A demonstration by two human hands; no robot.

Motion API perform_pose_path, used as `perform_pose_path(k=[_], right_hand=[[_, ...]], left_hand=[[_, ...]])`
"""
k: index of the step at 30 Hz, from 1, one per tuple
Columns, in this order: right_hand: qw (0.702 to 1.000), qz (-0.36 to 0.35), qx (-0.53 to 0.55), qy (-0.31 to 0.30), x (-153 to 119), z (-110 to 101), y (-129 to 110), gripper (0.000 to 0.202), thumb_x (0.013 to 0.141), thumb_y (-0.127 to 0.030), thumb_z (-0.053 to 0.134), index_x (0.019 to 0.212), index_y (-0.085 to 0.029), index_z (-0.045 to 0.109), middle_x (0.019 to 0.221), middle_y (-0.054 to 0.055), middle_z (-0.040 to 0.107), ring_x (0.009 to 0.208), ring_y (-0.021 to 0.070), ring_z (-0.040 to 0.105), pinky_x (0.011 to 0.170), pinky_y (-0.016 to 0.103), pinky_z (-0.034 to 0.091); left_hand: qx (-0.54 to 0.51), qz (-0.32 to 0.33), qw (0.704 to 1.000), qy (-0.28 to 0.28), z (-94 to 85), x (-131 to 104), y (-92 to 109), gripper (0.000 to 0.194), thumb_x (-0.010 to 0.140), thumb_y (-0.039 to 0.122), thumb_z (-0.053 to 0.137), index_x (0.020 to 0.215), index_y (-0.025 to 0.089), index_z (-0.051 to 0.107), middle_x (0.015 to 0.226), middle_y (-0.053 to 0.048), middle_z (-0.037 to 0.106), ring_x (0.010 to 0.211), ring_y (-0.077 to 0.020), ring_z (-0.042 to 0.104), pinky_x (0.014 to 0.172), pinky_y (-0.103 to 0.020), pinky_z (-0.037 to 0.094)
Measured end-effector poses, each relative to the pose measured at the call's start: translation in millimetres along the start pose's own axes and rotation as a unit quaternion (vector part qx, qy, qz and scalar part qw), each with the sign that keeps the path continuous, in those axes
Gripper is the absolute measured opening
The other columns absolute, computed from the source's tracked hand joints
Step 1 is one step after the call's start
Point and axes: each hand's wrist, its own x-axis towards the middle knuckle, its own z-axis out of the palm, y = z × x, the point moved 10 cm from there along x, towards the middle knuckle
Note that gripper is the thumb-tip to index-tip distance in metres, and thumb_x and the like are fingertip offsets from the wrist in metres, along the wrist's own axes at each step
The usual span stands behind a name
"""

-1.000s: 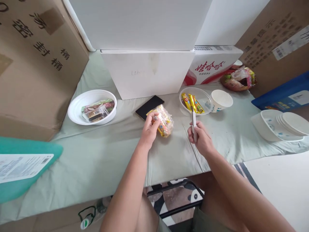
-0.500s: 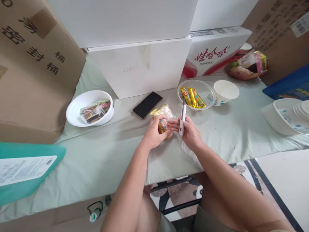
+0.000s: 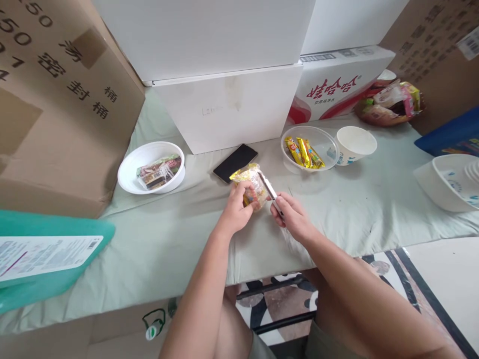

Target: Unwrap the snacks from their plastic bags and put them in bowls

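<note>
My left hand (image 3: 238, 207) grips a clear and yellow plastic snack packet (image 3: 251, 180) on the cloth-covered table. In my right hand (image 3: 292, 214) is a white utility knife (image 3: 270, 189), its tip slanting up and left against the packet's right edge. Whether the blade has pierced the plastic I cannot tell. Just behind the packet lies a black phone (image 3: 235, 162). Beyond my right hand, a clear plastic bowl (image 3: 334, 157) holds several yellow-wrapped snack sticks (image 3: 305, 152).
A white bowl (image 3: 124, 180) with packaged food stands at left, near a green container (image 3: 56, 279). To the right are a white paper cup (image 3: 357, 142), stacked white bowls (image 3: 434, 182) and a basket of snacks (image 3: 389, 118). White boxes (image 3: 232, 109) line the back.
The knife has tipped from nearly upright to leaning left onto the packet. My right-hand fingers have curled round its handle. The whole view has shifted slightly.
</note>
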Motion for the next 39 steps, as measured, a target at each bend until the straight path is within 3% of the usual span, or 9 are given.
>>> perform_pose_path(k=[7,16,19,22,25,29,33,36,39], right_hand=[[0.997,0.056,-0.054,0.015,2.7,-2.4,13.3,0.045,0.082,-0.064,0.059,0.074,-0.02,0.059,0.057,-0.003,0.053,0.041,0.0081,0.042,0.038,0.023,0.032],[0.986,0.094,-0.134,-0.036,-12.1,-0.5,15.8,0.04,0.083,-0.059,0.056,0.074,-0.02,0.061,0.053,-0.004,0.052,0.039,0.0087,0.041,0.039,0.024,0.03],[0.976,0.082,-0.198,-0.047,-15.9,-13.3,14.8,0.039,0.089,-0.053,0.049,0.068,-0.021,0.059,0.048,-0.003,0.05,0.041,0.0107,0.042,0.044,0.026,0.032],[0.961,-0.002,-0.274,0.019,-13.0,-43.7,-3.5,0.034,0.09,-0.049,0.049,0.076,-0.022,0.065,0.058,0.001,0.059,0.052,0.0158,0.052,0.052,0.029,0.037],[0.902,-0.091,-0.404,0.123,-13.1,-76.4,-25.8,0.028,0.089,-0.043,0.053,0.088,-0.023,0.071,0.082,0.007,0.068,0.073,0.0228,0.06,0.064,0.034,0.041],[0.834,-0.064,-0.519,0.175,-11.5,-104.0,-27.0,0.029,0.094,-0.042,0.051,0.097,-0.025,0.074,0.101,0.01,0.068,0.079,0.025,0.061,0.065,0.036,0.039],[0.791,-0.079,-0.574,0.196,-10.3,-111.6,-34.3,0.028,0.095,-0.033,0.051,0.106,-0.022,0.073,0.11,0.015,0.068,0.094,0.0321,0.062,0.077,0.043,0.045],[0.801,-0.177,-0.539,0.193,-11.7,-98.9,-47.1,0.031,0.091,-0.021,0.049,0.114,-0.019,0.071,0.114,0.015,0.069,0.104,0.0327,0.063,0.088,0.046,0.048],[0.851,-0.259,-0.446,0.097,-10.9,-71.5,-51.0,0.038,0.087,-0.012,0.044,0.115,-0.02,0.068,0.111,0.011,0.07,0.102,0.0255,0.066,0.089,0.039,0.051]], left_hand=[[0.024,0.03,0.999,-0.022,6.5,-0.7,8.7,0.032,0.072,0.006,0.063,0.096,0.024,0.053,0.104,-0.003,0.051,0.1,-0.0187,0.053,0.095,-0.035,0.044],[-0.168,-0.059,0.984,0.004,-8.8,-1.8,-1.5,0.044,0.071,0.022,0.075,0.101,0.027,0.043,0.093,0.003,0.05,0.077,-0.0115,0.053,0.074,-0.027,0.049],[-0.222,-0.042,0.971,0.081,-30.3,1.2,2.8,0.054,0.068,0.029,0.081,0.103,0.029,0.04,0.104,0.001,0.053,0.087,-0.013,0.058,0.078,-0.027,0.052],[-0.235,-0.039,0.965,0.107,-33.9,2.7,3.8,0.061,0.07,0.039,0.083,0.11,0.033,0.037,0.121,-0.002,0.053,0.103,-0.0166,0.06,0.086,-0.031,0.053],[-0.198,-0.043,0.978,0.047,-5.6,2.1,5.3,0.067,0.071,0.051,0.081,0.116,0.033,0.036,0.127,-0.005,0.053,0.109,-0.0187,0.061,0.092,-0.033,0.052],[-0.146,-0.061,0.987,-0.017,40.1,-6.0,2.6,0.072,0.077,0.052,0.077,0.128,0.032,0.03,0.138,-0.009,0.049,0.106,-0.0179,0.064,0.095,-0.034,0.052],[-0.084,-0.068,0.994,-0.004,48.4,-9.3,-2.0,0.073,0.08,0.041,0.074,0.135,0.03,0.027,0.128,-0.009,0.056,0.099,-0.019,0.067,0.091,-0.036,0.054],[0.035,-0.029,0.998,0.034,32.6,-7.4,2.1,0.05,0.08,0.034,0.072,0.121,0.024,0.046,0.121,-0.01,0.059,0.11,-0.0239,0.064,0.094,-0.04,0.052],[0.159,0.019,0.986,0.056,22.4,-7.6,11.8,0.019,0.078,0.029,0.071,0.091,0.02,0.059,0.133,-0.015,0.054,0.129,-0.0296,0.055,0.105,-0.043,0.046]])
